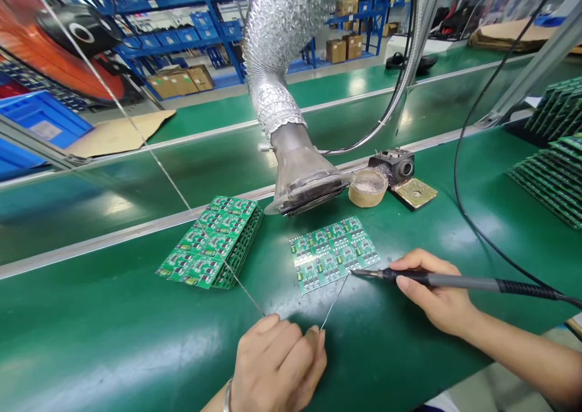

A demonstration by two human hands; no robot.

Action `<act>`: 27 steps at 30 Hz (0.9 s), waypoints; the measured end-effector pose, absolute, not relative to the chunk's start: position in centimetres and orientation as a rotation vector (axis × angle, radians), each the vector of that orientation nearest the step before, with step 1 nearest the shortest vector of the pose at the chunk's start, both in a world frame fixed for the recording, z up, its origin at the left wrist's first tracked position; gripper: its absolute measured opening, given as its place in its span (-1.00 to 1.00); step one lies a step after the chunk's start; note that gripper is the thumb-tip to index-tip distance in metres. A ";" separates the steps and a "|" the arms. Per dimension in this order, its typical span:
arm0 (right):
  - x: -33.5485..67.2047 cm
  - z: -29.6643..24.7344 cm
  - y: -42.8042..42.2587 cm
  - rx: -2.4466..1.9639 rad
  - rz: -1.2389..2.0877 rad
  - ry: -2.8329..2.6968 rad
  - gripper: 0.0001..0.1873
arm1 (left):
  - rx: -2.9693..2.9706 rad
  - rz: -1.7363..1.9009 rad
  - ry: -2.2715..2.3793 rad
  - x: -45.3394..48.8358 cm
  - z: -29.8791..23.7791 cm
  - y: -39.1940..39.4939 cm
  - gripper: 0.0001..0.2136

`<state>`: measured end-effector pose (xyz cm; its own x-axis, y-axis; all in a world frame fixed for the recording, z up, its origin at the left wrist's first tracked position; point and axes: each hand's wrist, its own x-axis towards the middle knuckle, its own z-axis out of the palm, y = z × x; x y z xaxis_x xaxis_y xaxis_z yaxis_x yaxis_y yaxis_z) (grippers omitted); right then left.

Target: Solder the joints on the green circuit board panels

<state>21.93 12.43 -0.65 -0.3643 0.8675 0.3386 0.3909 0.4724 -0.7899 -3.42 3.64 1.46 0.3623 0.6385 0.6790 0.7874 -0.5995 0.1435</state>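
While right hand (pixel 443 308) grips soldering iron (pixel 468 282), left hand (pixel 279 360) pinches wire (pixel 335 300); circuit board (pixel 334 254) near both, beyond left hand.

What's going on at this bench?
The person's right hand holds a soldering iron, its tip at the near edge of a green circuit board lying flat on the worktop. The left hand pinches a thin wire, whose end reaches that same edge by the tip. A stack of similar boards sits to the left, and a duct nozzle hangs behind the board.
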 end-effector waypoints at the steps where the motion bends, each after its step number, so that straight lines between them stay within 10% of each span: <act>1: 21.9 -0.6 12.4 -1.047 0.779 -1.959 -0.89 | -2.413 -1.058 -1.283 -3.4 1.5 3.7 -0.88; 27: 22.2 -1.1 12.4 -1.037 0.820 -1.877 -0.91 | -2.410 -0.997 -1.241 -2.7 0.3 4.5 -0.87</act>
